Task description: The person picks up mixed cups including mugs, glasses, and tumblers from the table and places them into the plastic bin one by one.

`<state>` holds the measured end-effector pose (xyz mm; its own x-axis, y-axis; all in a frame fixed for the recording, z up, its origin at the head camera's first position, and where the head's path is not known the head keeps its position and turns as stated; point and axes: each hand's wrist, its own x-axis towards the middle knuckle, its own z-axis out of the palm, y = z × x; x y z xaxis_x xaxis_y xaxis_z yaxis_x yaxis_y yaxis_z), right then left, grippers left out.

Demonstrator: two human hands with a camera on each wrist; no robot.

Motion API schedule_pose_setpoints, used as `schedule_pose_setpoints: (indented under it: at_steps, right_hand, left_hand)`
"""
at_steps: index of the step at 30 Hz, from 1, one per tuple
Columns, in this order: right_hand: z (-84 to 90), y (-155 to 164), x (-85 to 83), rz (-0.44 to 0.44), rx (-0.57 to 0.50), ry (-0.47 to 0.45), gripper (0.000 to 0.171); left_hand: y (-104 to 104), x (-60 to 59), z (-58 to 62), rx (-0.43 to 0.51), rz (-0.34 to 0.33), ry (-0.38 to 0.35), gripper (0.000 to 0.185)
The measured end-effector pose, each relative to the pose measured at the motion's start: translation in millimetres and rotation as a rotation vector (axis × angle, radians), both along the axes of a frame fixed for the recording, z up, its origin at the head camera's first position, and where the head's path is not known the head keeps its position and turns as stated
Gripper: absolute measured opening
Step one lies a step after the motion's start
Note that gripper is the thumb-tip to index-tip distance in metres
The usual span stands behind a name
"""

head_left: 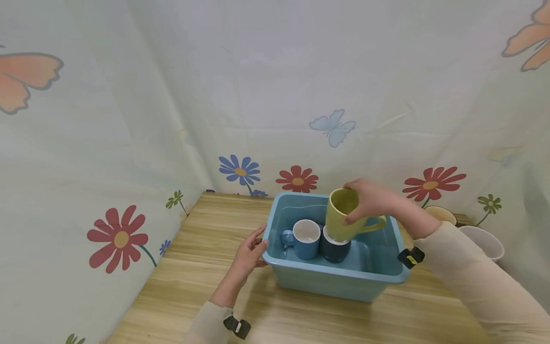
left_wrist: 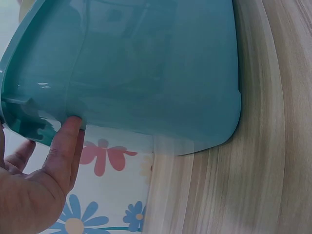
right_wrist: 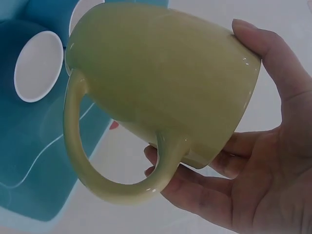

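Observation:
A light-blue plastic bin (head_left: 326, 270) stands on the table. Inside, a blue mug (head_left: 306, 249) with its handle to the left stands beside a dark mug (head_left: 335, 252) with a white inside. My right hand (head_left: 373, 198) holds a tall yellow-green mug (head_left: 337, 222) near its rim, thumb on one side and fingers on the other. That mug is over the dark mug and partly covers it; whether they touch I cannot tell. With fairly straight fingers, my left hand (head_left: 248, 255) touches the bin's left rim; its fingertips (left_wrist: 73, 124) press the outer wall.
Right of the bin, partly behind the right arm, are a white vessel (head_left: 485, 241) and one with a tan inside (head_left: 442, 213). The wood-grain table (head_left: 215, 243) meets a white flowered sheet (head_left: 275, 95) behind and at the left.

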<state>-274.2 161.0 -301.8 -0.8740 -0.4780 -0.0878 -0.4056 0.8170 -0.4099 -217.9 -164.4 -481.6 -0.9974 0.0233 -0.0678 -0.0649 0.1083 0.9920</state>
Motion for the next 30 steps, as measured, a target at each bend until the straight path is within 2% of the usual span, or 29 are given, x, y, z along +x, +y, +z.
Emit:
schedule_pose_setpoints:
  at_steps: [13,24,30]
  right_hand:
    - [-15.2,-18.6,-5.6,0.097,-0.051,-0.047,0.085]
    - [-29.9,-29.9,-19.2,0.186,-0.061,-0.146,0.091]
    - [-41.9,-39.1,-26.3,0.252,-0.053,-0.155,0.09]
  left_hand:
    - [0.1,1.7,-0.5,0.001,0.003,0.011,0.052]
    - [0.4,1.6,-0.1,0.0,0.0,0.014,0.053]
    - [0.7,3.9,2.0,0.006,-0.003,0.019,0.053]
